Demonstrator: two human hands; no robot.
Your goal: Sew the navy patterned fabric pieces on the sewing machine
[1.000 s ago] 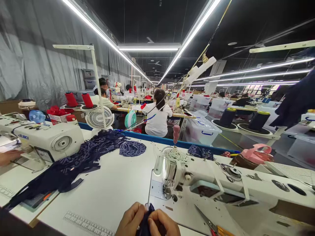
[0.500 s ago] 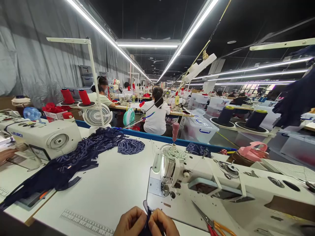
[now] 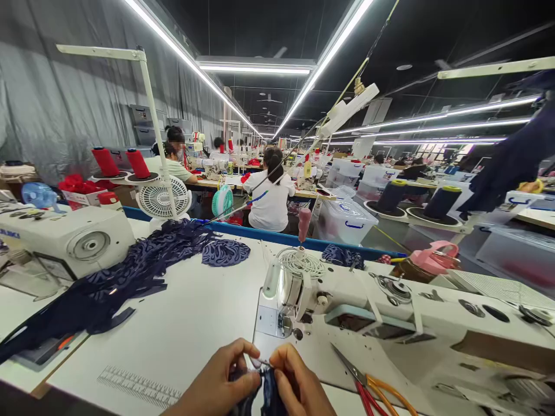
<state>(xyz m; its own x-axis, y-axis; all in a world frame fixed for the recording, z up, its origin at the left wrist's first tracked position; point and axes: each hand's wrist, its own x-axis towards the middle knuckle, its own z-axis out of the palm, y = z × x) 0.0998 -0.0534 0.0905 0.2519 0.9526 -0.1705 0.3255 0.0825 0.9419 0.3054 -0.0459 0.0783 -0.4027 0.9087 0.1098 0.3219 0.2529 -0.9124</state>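
- Your left hand [image 3: 217, 384] and right hand [image 3: 299, 384] each pinch the dark blue fabric piece [image 3: 265, 392] in a clenched grip.
- It hangs lengthwise toward you, over the table [image 3: 195, 323] edge, before the sewing machine [image 3: 368, 312].
- Scissors [image 3: 368, 387] lie just right.

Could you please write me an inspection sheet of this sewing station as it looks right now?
Surface: white table with a printed ruler near its front edge.
Job's things: small dark blue fabric piece pinched between both hands, in front of the white sewing machine.
Clutter: orange-handled scissors on the machine bed; pile of dark blue patterned fabric at left; pink tape dispenser.
Hands: left hand and right hand both closed on the fabric piece.
Cables: coil of white cord behind the machine head.
Surroundings: second sewing machine, white fan, red thread cones, a seated person in white, ceiling strip lights.
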